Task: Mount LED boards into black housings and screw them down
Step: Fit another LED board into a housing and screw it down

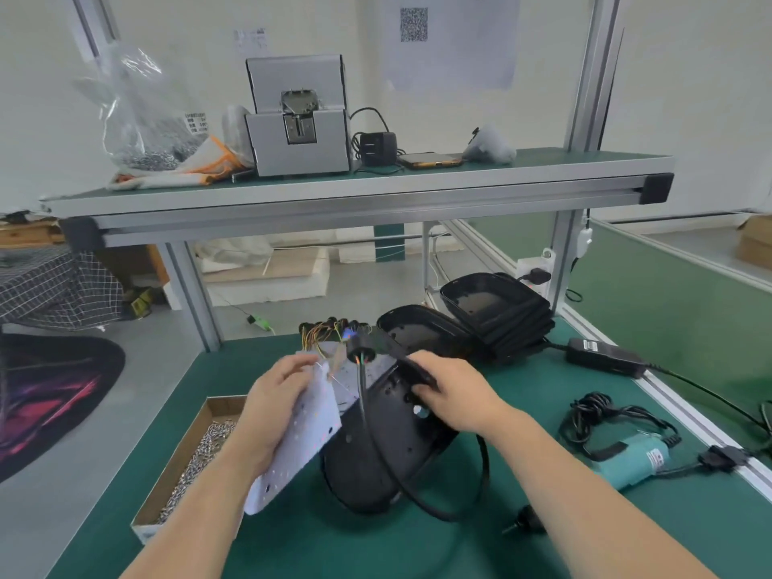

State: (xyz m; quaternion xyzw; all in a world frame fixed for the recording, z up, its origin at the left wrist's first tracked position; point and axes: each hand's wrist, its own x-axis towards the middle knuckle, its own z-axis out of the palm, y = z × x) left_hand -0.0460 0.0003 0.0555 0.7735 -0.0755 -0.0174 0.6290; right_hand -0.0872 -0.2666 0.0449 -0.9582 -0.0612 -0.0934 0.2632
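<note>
While the white board (305, 436) is not yet inside its shell, the step in hand looks like fitting it: bringing board and black housing (376, 445) together before any screw goes in. The housing rests tilted on the green table (459, 549), its far rim raised, with a thick black cable (443, 511) looping out from it toward the person. The board leans against the housing's left side, standing on edge, not lying in the cavity. Thin coloured wires (321, 340) run from the board's top end up past the housing's far rim.

The left hand (275, 394) grips the board near its top end, fingers curled over the edge and the palm against its back. The right hand (451, 394) is clamped over the housing's far rim, fingers wrapped down over it; whether it also pinches the cable fitting there I cannot tell.

Next, I judge, the board must be swung over and laid flat into the housing with its holes lined up and the wires tucked clear, so nothing gets trapped underneath. Only then is a hand free for fasteners. A cardboard box of screws (196, 453) sits just left of the housing, and a teal screwdriver (631, 461) lies to its right, untouched. More black shells are stacked (493, 315) beyond the housing, toward the frame.
</note>
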